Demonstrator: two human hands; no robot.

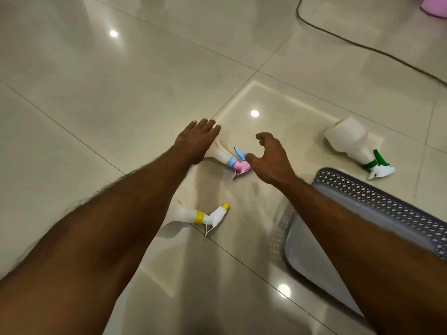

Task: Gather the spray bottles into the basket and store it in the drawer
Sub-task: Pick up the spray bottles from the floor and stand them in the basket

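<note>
Head view: tiled floor, three spray bottles lying on it, all outside the basket.
Left hand: spread flat over the pink-and-blue bottle, holding nothing.
Right hand: fingers apart, just beside its trigger.
Others: yellow-collared bottle nearer; green-trigger bottle beyond the basket.
Risk: the bottle could skid on glossy tile if nudged.

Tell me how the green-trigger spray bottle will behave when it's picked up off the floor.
The green-trigger bottle lies on its side on glossy tile, so a nudge would probably slide or roll it. It looks like empty white plastic, likely light. The bulky body suggests gripping the neck.
</note>
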